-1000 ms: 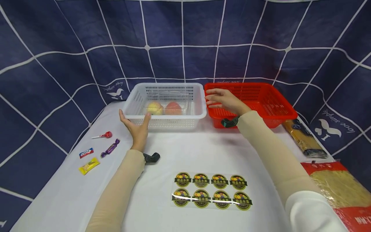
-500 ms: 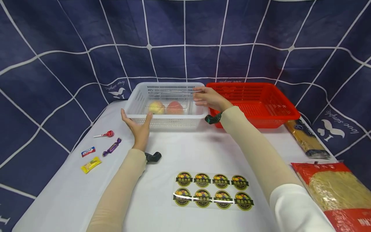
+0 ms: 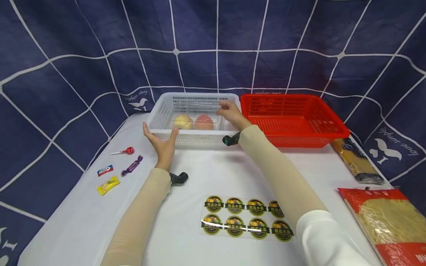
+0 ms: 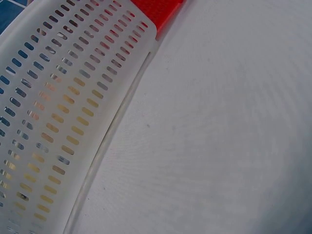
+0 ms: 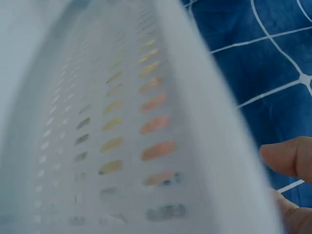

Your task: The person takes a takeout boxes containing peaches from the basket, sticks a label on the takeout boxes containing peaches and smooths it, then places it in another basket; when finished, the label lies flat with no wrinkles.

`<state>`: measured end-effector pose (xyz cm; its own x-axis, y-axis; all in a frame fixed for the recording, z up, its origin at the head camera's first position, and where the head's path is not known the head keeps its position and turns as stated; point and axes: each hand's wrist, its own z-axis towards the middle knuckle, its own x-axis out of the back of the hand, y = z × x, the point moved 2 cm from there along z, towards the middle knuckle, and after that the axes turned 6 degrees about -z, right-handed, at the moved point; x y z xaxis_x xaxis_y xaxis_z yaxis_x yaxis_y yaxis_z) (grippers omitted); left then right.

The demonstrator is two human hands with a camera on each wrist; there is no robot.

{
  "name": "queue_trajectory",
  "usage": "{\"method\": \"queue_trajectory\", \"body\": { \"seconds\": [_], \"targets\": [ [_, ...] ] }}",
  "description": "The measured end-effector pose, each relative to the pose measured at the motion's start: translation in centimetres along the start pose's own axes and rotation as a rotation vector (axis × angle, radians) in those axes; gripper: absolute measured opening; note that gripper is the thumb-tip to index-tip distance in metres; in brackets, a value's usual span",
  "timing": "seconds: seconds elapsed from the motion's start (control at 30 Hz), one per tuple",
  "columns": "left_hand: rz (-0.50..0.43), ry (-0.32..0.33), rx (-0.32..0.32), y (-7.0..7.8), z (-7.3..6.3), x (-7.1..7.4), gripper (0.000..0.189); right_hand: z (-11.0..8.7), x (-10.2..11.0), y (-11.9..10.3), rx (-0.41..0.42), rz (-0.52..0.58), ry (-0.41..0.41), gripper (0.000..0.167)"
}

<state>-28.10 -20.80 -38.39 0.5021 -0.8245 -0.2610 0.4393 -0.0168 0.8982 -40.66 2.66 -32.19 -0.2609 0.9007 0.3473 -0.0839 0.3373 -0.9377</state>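
Observation:
A white perforated basket [image 3: 206, 138] stands at the back of the table. Inside it lies a clear plastic box [image 3: 199, 106] with a yellowish round fruit [image 3: 183, 121] and a pinkish-red one [image 3: 204, 122]. My left hand [image 3: 164, 149] is at the basket's front left, thumb and fingers spread by the rim; whether it touches is unclear. My right hand [image 3: 232, 113] reaches over the basket's right end, fingertips by the box's right edge. In the right wrist view, the thumb [image 5: 287, 155] and a finger show apart, beside the blurred basket wall [image 5: 112, 122].
To the right is a red basket [image 3: 279, 141]. A lollipop [image 3: 129, 150] and wrapped candies [image 3: 132, 165] lie at left. A sticker sheet [image 3: 246, 218] is in front. Bagged dry food [image 3: 386, 214] and another packet [image 3: 357, 162] lie at right. A blue checked cloth [image 3: 196, 70] hangs behind.
My right hand has moved left, from the gap between the baskets to over the right part of the white basket. My left hand stays by the white basket's front rim.

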Motion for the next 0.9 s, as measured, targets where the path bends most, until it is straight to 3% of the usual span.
{"method": "queue_trajectory", "body": {
  "seconds": [0.13,0.3,0.5,0.63,0.9],
  "targets": [
    [0.000,-0.006,0.011,0.1,-0.1,0.0,0.109,0.3,-0.8,0.6,-0.039,-0.062,0.034,0.071],
    [0.012,-0.016,0.019,0.2,-0.1,0.0,0.109,0.1,-1.2,0.7,-0.169,-0.045,-0.014,0.078],
    [0.033,-0.010,0.006,-2.6,1.2,0.4,0.113,0.1,-1.4,0.6,-0.329,-0.063,-0.087,0.082],
    [0.040,-0.003,-0.010,-3.8,1.8,0.6,0.113,0.3,-1.4,0.7,-0.340,-0.065,-0.104,0.081],
    [0.058,0.008,-0.013,-3.6,1.7,0.7,0.114,0.4,-1.5,0.8,-0.307,-0.047,-0.125,0.062]
  ]
}}
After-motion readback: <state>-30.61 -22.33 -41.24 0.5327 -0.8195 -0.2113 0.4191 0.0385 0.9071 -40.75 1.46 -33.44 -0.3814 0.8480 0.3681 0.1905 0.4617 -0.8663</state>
